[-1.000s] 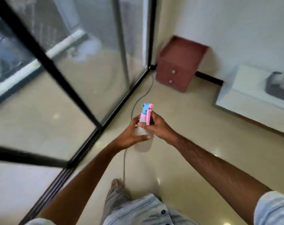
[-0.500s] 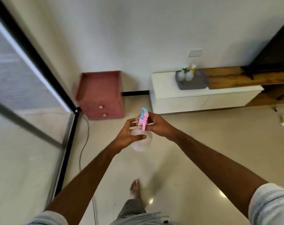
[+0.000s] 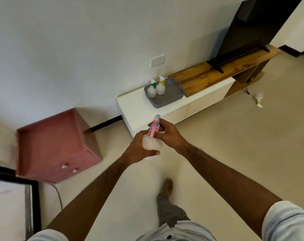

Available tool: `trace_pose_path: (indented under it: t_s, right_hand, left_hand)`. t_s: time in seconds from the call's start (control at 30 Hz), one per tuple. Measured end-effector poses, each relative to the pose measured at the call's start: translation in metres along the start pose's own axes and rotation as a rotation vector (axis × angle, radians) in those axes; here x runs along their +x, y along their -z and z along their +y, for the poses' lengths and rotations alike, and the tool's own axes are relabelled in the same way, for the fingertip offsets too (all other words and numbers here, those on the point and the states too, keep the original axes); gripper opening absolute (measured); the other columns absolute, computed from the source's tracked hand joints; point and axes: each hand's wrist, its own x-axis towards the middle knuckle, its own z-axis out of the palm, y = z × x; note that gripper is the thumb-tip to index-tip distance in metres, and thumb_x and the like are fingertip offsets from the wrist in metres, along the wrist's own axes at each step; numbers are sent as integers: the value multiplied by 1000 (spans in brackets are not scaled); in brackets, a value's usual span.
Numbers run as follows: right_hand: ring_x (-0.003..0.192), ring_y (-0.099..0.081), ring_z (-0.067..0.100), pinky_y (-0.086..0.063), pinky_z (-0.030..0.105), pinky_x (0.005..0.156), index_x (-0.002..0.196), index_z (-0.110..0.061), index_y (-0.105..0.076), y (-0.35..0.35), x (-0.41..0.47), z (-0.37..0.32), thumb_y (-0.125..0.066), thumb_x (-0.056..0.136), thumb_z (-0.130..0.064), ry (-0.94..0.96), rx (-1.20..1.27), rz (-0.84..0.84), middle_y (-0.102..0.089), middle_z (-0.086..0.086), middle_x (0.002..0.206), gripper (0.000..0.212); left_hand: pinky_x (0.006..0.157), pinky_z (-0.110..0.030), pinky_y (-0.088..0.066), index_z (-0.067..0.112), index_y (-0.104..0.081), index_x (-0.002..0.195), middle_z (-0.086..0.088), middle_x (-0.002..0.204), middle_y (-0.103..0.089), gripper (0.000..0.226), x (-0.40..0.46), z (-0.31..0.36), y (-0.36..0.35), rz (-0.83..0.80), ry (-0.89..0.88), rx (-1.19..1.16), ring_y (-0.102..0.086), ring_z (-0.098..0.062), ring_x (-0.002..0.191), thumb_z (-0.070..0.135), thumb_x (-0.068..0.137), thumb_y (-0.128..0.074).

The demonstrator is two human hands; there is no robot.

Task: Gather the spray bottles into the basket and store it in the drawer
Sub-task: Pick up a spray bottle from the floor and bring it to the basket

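Mid-room over pale floor [image 3: 217, 153], left hand [image 3: 139, 150] wrapped round body of pink-topped spray bottle [image 3: 152, 143], right hand [image 3: 168, 134] pinching its neck just under the trigger head. Now swung away from the glass door seen a second ago to face white cabinet [image 3: 135, 110] with gray basket [image 3: 166, 94] on top, two bottles [image 3: 155, 88] already standing in it, so likely carrying this one over to drop in. Fourth bottle [image 3: 258, 99] lying on floor at right; pink drawer unit [image 3: 57, 145] left by white wall, TV [image 3: 252, 26] on wooden shelf.
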Motion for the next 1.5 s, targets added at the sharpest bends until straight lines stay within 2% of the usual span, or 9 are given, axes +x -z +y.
trace_pose_path:
  t_s: [0.07,0.17,0.33,0.5,0.57,0.7,0.97,1.27,1.5]
  right_hand:
    - [104,-64,11,-52,24,91,119,-22,-65,20,36,5,-75,88,-21,-16,34,4,-70,-9,111,33]
    - [107,-61,5,-49,9,81,129,-23,-57,55,87,11,-66,93,-8,-91,35,-63,-64,-5,122,39]
    - [118,-61,29,-50,45,103,130,-13,-61,141,186,2,-42,103,-13,-360,249,-128,-64,11,128,33]
    - [102,-68,32,-57,46,92,119,-10,-65,205,274,3,-47,97,-55,-548,450,-211,-71,16,113,54]
    - [92,-74,30,-60,45,87,121,-10,-62,220,313,10,-58,88,-61,-567,360,-214,-73,15,107,61]
    - [81,-75,25,-65,39,73,112,-11,-62,237,383,29,-62,98,-23,-564,174,-50,-69,17,114,19]
    - [86,-72,26,-63,35,74,129,-11,-55,286,511,87,-57,98,-23,-551,-345,59,-66,14,116,33]
    - [106,-67,37,-54,43,95,129,-19,-54,300,667,191,-49,96,-36,-481,-759,-59,-66,13,124,37]
    - [121,-59,36,-48,38,98,137,-22,-51,285,737,245,-49,94,-27,-463,-817,-78,-61,13,133,43]
  left_hand:
    - [73,-5,-48,29,-56,115,25,105,-58,70,48,5,4,18,-61,89,-58,13,101,43,57,-93]
    - [80,-20,-49,20,-60,117,16,103,-58,70,117,16,7,-9,-98,256,-56,-1,93,46,59,-92]
    - [94,-37,-51,22,-48,135,0,129,-48,98,233,26,17,53,-55,419,-45,-17,116,55,54,-91]
    - [86,-39,-47,28,-47,134,-2,130,-46,94,332,35,19,122,-91,560,-51,-24,114,59,54,-85]
    - [87,-40,-45,26,-46,135,-4,131,-45,93,376,32,19,133,-92,601,-50,-27,115,57,57,-85]
    - [89,-42,-45,20,-45,131,-8,128,-48,84,452,31,13,103,-81,511,-49,-29,117,42,61,-86]
    - [107,-50,-41,2,-45,141,-23,137,-47,67,560,-26,36,55,211,261,-46,-40,129,12,82,-76]
    - [108,-27,-29,6,-32,151,-18,155,-30,66,625,-143,39,217,665,196,-38,-31,140,18,95,-63]
    - [119,-32,-20,10,-19,157,-12,164,-22,72,672,-187,22,259,777,100,-21,-24,152,18,97,-57]
